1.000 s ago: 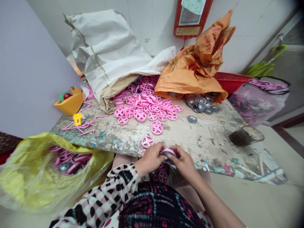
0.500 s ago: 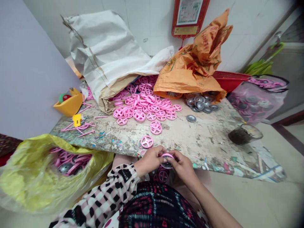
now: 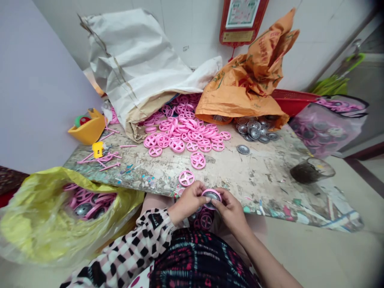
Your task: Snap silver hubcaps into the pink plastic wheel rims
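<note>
Between both hands is a pink wheel with a grey disc in it, over the table's front edge. My left hand grips its left side, thumb on the face. On the right side, my right hand holds it with thumb and fingers. A single pink wheel lies on the table just beyond my left hand. Farther back, a pile of pink wheels spills from a white sack. Grey discs lie at the mouth of an orange sack, and one grey disc lies apart.
A yellow bag with pink and grey wheels is at lower left. Pink sticks, a yellow piece and a yellow container sit on the table's left. A dark glass stands on the right.
The wheel in my hands has tilted up, so its grey face shows more fully. Both hands still grip it. The whole view has shifted slightly.
</note>
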Available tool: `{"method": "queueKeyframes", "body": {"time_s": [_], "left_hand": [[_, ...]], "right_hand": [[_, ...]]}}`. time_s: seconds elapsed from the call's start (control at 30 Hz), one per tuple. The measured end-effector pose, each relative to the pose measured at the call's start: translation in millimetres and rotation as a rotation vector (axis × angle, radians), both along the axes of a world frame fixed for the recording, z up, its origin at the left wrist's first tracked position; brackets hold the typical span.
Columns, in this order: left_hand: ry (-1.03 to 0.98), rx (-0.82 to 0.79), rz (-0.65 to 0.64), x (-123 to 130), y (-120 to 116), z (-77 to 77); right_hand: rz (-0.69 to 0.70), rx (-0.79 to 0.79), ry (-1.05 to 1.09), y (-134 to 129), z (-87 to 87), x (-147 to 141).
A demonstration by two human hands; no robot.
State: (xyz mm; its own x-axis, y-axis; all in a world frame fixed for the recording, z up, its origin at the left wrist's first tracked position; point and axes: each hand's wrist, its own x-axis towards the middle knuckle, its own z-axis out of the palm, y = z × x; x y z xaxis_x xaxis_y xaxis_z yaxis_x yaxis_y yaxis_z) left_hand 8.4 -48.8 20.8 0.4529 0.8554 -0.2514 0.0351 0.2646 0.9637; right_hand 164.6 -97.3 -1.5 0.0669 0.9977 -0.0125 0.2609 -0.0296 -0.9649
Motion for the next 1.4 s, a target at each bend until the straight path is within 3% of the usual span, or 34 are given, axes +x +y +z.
{"method": "queueKeyframes", "body": {"time_s": [0.1, 0.2, 0.27, 0.4, 0.53, 0.67, 0.83, 1.0, 1.17, 1.4], "left_hand": [[0.207, 0.165, -0.023, -12.6, 7.9, 4.8], [0.541, 0.494, 0.089, -31.9, 21.0, 10.9], [0.773, 0.670, 0.130, -43.1, 29.1, 12.5], [1.033, 0.692, 0.098, -50.9, 40.0, 8.6], [1.009, 0.630, 0.081, -44.0, 45.4, 1.9], [0.905, 0.632, 0.145, -34.6, 40.0, -13.3], [0.887, 0.846, 0.208, -30.4, 26.5, -35.0], [0.875, 0.902, 0.232, -30.4, 23.2, -34.6], [0.822, 0.880, 0.248, -31.1, 22.0, -28.9], [0.805, 0.851, 0.220, -32.6, 21.2, -26.9]], "right_hand": [[0.146, -0.040, -0.104, -1.8, 1.4, 2.1], [0.307, -0.054, -0.277, -8.5, 3.9, 4.6], [0.319, -0.001, -0.427, -13.8, 6.4, 5.1], [0.270, 0.098, -0.626, -15.0, 10.9, 7.3], [0.218, 0.164, -0.631, 7.2, 10.5, 23.9], [0.106, 0.210, -0.788, 55.1, 8.7, 59.2], [-0.065, 0.058, -1.171, 128.9, 10.9, 107.8], [-0.107, -0.018, -1.281, 174.3, 11.0, 129.3], [-0.085, -0.062, -1.380, 176.6, 15.1, 125.6], [-0.042, -0.073, -1.440, 139.2, 29.1, 114.2]]}}
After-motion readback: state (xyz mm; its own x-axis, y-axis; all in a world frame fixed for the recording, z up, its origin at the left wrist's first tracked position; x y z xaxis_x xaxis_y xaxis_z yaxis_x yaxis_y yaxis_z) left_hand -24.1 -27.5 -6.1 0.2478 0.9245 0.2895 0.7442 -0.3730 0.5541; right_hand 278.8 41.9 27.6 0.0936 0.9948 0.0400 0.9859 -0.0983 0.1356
